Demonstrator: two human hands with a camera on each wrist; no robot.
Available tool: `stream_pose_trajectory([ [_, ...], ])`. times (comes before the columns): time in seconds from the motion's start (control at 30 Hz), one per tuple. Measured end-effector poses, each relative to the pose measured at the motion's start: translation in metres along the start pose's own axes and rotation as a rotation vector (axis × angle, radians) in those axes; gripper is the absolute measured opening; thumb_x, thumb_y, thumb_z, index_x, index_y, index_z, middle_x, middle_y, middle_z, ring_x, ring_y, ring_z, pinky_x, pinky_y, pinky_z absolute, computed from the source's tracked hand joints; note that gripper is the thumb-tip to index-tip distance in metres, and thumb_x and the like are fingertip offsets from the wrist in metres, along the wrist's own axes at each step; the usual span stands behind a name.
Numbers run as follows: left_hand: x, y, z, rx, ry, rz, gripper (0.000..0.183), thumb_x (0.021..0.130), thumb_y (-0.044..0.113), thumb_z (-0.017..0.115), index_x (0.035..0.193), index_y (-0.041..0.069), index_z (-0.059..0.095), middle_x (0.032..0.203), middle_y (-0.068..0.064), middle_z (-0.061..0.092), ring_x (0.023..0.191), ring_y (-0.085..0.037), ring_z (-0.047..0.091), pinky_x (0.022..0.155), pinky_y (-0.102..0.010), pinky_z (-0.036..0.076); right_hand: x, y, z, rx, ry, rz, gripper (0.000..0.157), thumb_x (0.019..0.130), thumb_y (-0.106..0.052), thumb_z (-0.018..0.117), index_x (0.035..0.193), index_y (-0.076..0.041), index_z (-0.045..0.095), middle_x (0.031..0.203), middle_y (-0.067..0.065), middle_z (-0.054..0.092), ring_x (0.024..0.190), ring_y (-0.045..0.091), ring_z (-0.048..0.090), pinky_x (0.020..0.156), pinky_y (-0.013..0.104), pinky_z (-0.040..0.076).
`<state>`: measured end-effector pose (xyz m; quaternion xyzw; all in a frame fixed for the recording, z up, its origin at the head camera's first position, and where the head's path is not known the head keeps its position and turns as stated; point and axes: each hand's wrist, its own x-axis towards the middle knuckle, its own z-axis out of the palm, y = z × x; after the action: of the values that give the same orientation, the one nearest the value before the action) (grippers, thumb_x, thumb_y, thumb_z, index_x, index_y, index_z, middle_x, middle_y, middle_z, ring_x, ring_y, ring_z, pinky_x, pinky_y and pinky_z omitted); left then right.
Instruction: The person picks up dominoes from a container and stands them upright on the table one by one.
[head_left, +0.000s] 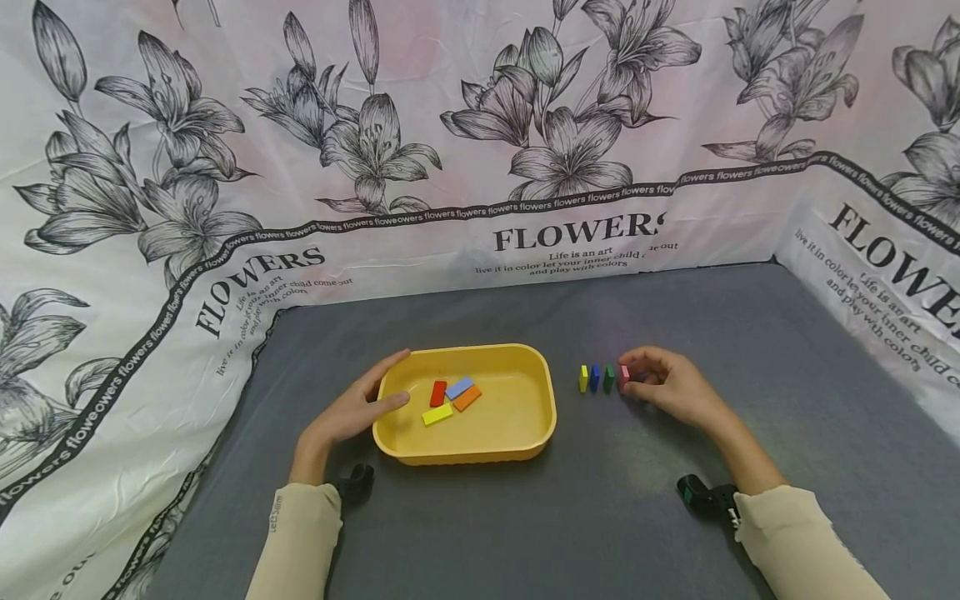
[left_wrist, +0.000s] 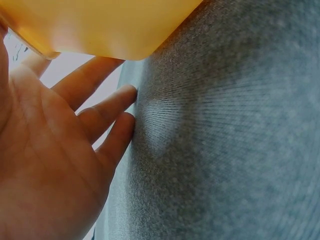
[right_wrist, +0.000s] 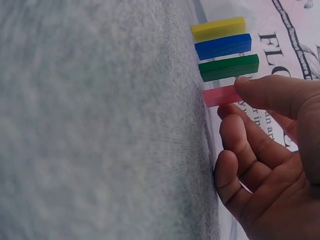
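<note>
My right hand (head_left: 675, 387) pinches a pink domino block (right_wrist: 220, 96) between thumb and fingers. The block stands upright on its end at the right of a short row. Beside it stand a green block (right_wrist: 229, 68), a blue block (right_wrist: 223, 47) and a yellow block (right_wrist: 219, 29), with small gaps between them. At the left end of a yellow plastic tray (head_left: 480, 454), my left hand (head_left: 351, 414) holds the rim, thumb over the inside and fingers along the outside. In the left wrist view, the lower fingers (left_wrist: 112, 102) are extended beside the tray, near the cloth.
Inside the tray lie a red block (head_left: 438, 393), a light blue block (head_left: 459, 387), an orange block (head_left: 467, 397) and another yellow block (head_left: 437, 414). Dark grey cloth (head_left: 525, 533) covers the table. Flower-printed white fabric (head_left: 420, 258) rises behind and at both sides.
</note>
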<state>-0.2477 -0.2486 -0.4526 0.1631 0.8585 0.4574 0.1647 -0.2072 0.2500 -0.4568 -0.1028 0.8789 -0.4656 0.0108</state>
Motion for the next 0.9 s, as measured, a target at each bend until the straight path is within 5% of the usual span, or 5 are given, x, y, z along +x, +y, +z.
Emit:
stream_pose_trajectory([
  [0.57, 0.000, 0.001, 0.000, 0.008, -0.003, -0.002, 0.071, 0.100, 0.033, 0.064, 0.160, 0.039, 0.027, 0.168, -0.003, 0.026, 0.146, -0.036, 0.039, 0.119, -0.061, 0.035, 0.001, -0.009, -0.004, 0.017, -0.005, -0.026, 0.040, 0.093, -0.011, 0.074, 0.130, 0.000, 0.062, 0.123, 0.026, 0.068, 0.080, 0.018, 0.069, 0.062, 0.028, 0.056],
  [0.9, 0.000, 0.000, -0.001, -0.014, -0.003, -0.003, 0.069, 0.101, 0.032, 0.063, 0.159, 0.041, 0.028, 0.170, -0.001, 0.023, 0.149, -0.036, 0.034, 0.121, -0.065, 0.029, 0.004, -0.014, -0.002, -0.042, 0.085, -0.102, 0.033, 0.093, -0.011, 0.073, 0.124, -0.002, 0.065, 0.125, 0.022, 0.068, 0.073, 0.008, 0.063, 0.061, 0.026, 0.051],
])
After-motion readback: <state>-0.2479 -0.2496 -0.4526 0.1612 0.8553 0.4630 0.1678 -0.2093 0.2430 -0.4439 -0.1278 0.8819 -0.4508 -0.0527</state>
